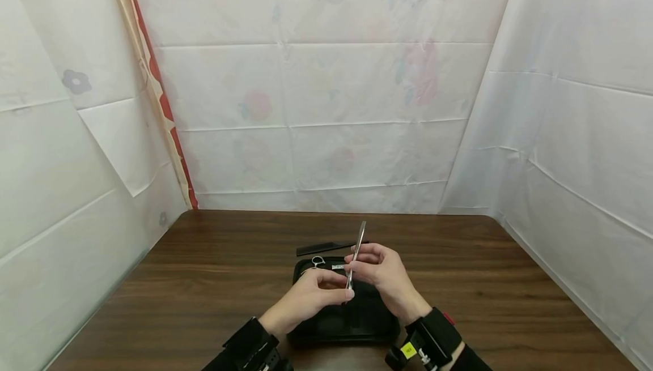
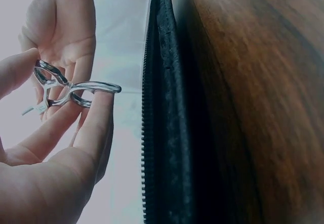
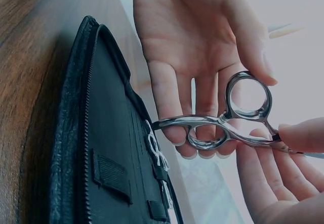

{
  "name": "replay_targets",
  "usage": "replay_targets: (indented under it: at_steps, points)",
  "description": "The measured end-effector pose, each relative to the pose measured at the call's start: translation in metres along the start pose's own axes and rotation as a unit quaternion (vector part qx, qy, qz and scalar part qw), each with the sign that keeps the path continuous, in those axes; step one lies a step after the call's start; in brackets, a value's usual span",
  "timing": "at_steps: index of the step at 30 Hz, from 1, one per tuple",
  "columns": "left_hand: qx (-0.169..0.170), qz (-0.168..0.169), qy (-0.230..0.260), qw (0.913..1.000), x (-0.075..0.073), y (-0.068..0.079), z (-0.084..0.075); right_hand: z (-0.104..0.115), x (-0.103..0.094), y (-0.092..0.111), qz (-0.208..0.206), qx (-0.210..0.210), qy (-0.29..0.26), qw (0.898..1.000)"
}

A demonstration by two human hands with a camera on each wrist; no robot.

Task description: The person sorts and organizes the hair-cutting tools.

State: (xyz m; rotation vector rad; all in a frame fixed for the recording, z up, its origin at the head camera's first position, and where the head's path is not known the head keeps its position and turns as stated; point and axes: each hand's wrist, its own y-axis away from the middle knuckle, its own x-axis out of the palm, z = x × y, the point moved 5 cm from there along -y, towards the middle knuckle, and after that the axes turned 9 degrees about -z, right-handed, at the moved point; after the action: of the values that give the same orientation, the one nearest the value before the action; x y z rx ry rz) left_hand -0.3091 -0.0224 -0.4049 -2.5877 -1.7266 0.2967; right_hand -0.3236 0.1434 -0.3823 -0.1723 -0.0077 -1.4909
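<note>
Left hand (image 1: 308, 294) and right hand (image 1: 385, 272) grip hairdressing scissors (image 1: 359, 241) above the open case (image 1: 352, 328); comb (image 1: 321, 248) lies outside on counter (image 1: 484, 280), second pair of scissors (image 3: 161, 161) still stowed inside.

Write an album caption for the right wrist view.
Silver hairdressing scissors, held between left hand and right hand, gleam beside an open black zippered case.

Scissors (image 3: 233, 128) in two hands.
The left hand (image 3: 195, 47) holds the rings (image 3: 229, 95), the right hand (image 3: 283, 183) pinches the shank (image 3: 253, 140), beside a black zippered case (image 3: 114, 107) with ribbed loops (image 3: 111, 176).
</note>
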Motion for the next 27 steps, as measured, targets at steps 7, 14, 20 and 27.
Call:
replay_targets:
  at_steps: [7, 14, 20, 27]
  points:
    - [0.002, -0.001, 0.023, 0.9997, 0.004, 0.0, 0.001, 0.0, -0.001, 0.001, -0.021, 0.02, 0.007, 1.0]
    - [0.007, -0.009, 0.017, 0.9998, 0.006, -0.001, -0.001, 0.005, -0.002, 0.001, -0.025, 0.025, 0.009, 0.999]
    - [0.008, -0.001, -0.007, 0.9999, 0.005, 0.0, -0.003, 0.009, -0.003, 0.001, -0.011, -0.002, 0.036, 0.999]
    - [0.01, 0.005, -0.049, 0.9987, 0.005, -0.001, -0.005, 0.015, -0.003, 0.0, -0.005, -0.016, 0.069, 0.997]
